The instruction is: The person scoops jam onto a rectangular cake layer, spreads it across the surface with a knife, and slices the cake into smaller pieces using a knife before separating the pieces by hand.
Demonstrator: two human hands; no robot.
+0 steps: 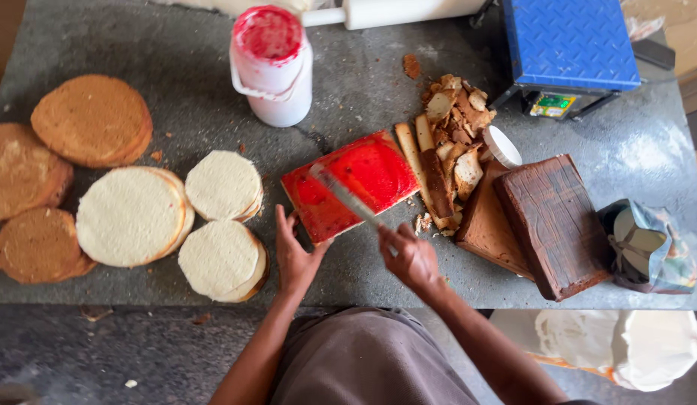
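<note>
A rectangular cake layer covered in glossy red jam lies on the grey stone counter, tilted diagonally. My left hand rests against its near left corner, fingers spread along the edge. My right hand grips the handle of a long flat spatula, whose blade lies across the red surface. A white tub with red jam inside and smeared on its rim stands behind the layer.
Round cake layers, white and brown, lie at the left. A pile of crust trimmings and brown rectangular cakes sit at the right, with a blue scale behind and a plastic bag at the far right.
</note>
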